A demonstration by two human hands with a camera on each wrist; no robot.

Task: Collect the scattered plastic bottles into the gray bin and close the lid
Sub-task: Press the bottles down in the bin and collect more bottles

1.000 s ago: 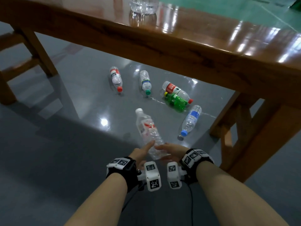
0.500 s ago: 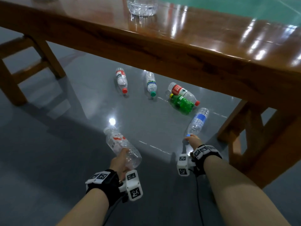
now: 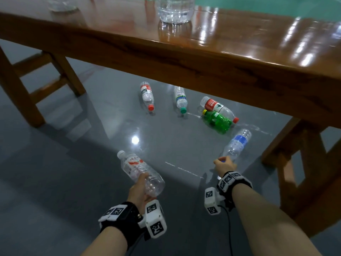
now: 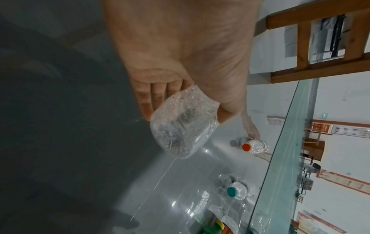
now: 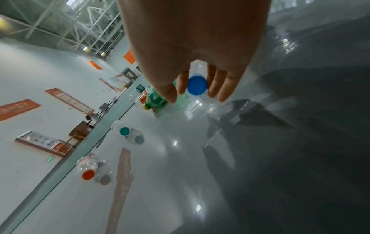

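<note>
glossy gray floor (image 3: 77,182) under a wooden counter (image 3: 239,58), bottles scattered on it. since a second ago the big clear bottle with white cap (image 3: 140,170) went from both hands to the left hand (image 3: 140,193) alone, fingers (image 4: 152,96) curled round its base, lifted off the floor and swung left. right hand (image 3: 224,164) let go and reached right to the blue-label bottle (image 3: 237,145); its fingers (image 5: 213,85) now straddle the blue cap, closing on the neck, grip looks just forming, bottle still lying down. so one bottle collected, second being picked. four left on the floor: red-cap bottle (image 3: 147,97), teal-cap bottle (image 3: 180,99), red-label bottle (image 3: 218,109), and touching it the green bottle (image 3: 217,121). gray bin not in view. held bottle is clear, ribbed, red print on its label, looks empty.
</note>
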